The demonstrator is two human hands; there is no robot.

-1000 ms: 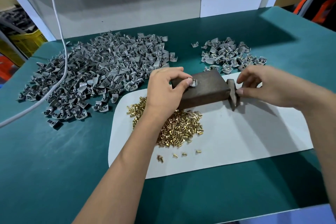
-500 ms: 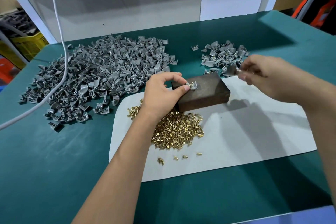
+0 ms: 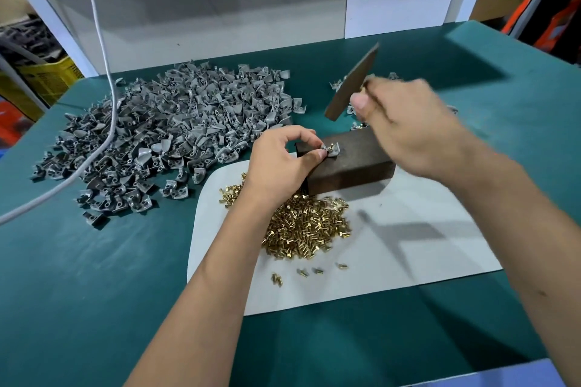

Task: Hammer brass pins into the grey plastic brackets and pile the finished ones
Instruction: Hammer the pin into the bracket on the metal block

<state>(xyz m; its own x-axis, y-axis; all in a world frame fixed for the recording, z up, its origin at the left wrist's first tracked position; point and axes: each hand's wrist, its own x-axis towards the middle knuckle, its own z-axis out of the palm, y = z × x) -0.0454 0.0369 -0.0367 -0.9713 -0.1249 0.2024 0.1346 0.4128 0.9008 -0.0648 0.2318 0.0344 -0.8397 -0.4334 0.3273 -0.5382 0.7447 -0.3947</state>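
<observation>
- Left hand [image 3: 279,163]: thumb and forefinger fingers [image 3: 320,153] are pinching the grey plastic bracket [image 3: 334,149] flat on the top of the dark block [image 3: 355,160], with a brass pin [image 3: 330,145] standing upright in it.
- Right hand [image 3: 408,126]: fingers are curling closed round the handle of the small hammer [image 3: 352,82]; the handle itself is hidden in the fist and motion-blurred.
- Change: half a second ago the hammer was being held low beside the far end of the block; now its head is being raised above the block and tilted up toward the back wall. The left-hand pinch is staying put.
- Reading: the backswing is under way, so the strike on this pin is likely next; pin not yet driven.
- Room: the raised head is hanging in open air, well short of the back wall [image 3: 220,16] and the white cable [image 3: 103,41].
- Edges: the bracket is sitting near the block's left end, so the left fingertips are lying just beside the strike point — the main hazard.
- Loose brass pins [image 3: 308,226] are lying on the white mat [image 3: 424,245] against the block's near face; unfinished bracket heap [image 3: 176,132] on the left of the surface [image 3: 94,292], smaller finished pile [image 3: 355,126] behind the right hand, partly hidden.
</observation>
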